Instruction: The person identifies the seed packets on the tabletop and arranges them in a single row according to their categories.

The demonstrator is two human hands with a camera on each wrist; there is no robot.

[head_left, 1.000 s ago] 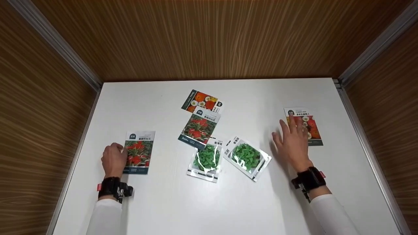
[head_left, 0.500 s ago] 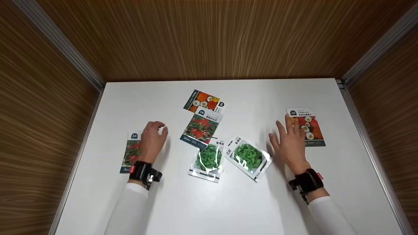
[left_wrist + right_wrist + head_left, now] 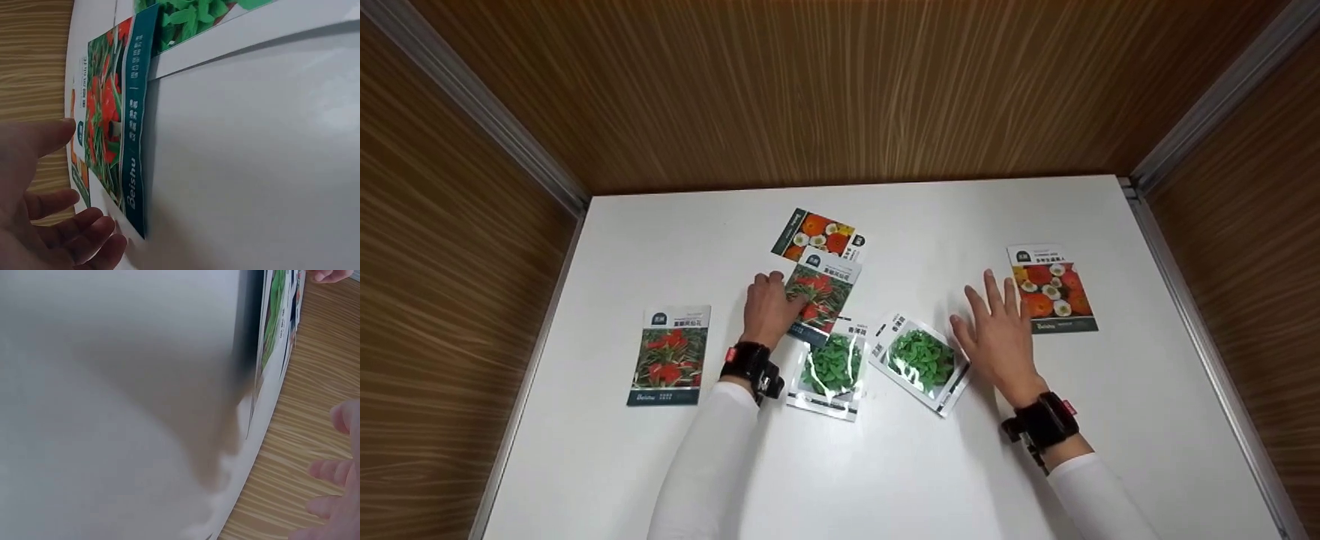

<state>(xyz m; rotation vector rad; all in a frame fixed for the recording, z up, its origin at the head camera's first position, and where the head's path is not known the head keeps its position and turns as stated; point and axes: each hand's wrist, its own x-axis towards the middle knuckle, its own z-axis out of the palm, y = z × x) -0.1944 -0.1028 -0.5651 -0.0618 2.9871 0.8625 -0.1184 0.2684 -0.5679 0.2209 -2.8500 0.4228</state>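
Observation:
My left hand (image 3: 769, 307) is at the left edge of a red-flower seed packet (image 3: 825, 289) in the middle of the table. In the left wrist view its fingers (image 3: 93, 230) are spread loosely by the packet's edge, with the thumb apart from them; no grip shows. That packet overlaps an orange-and-white-flower seed packet (image 3: 810, 232) behind it and a green-leaf seed packet (image 3: 829, 371) in front. Fingers spread, my right hand (image 3: 1001, 341) hovers between a second green-leaf packet (image 3: 922, 356) and another orange-and-white-flower packet (image 3: 1054, 292), holding nothing.
Another red-flower seed packet (image 3: 669, 360) lies alone at the left of the white table (image 3: 847, 480). Brown wood-grain panels (image 3: 840, 90) stand behind the table and along both sides, with metal strips at the corners.
My left hand has left the red-flower packet at the left and moved right to the one in the middle. The right hand has drawn off the right-hand orange-and-white-flower packet, leftward.

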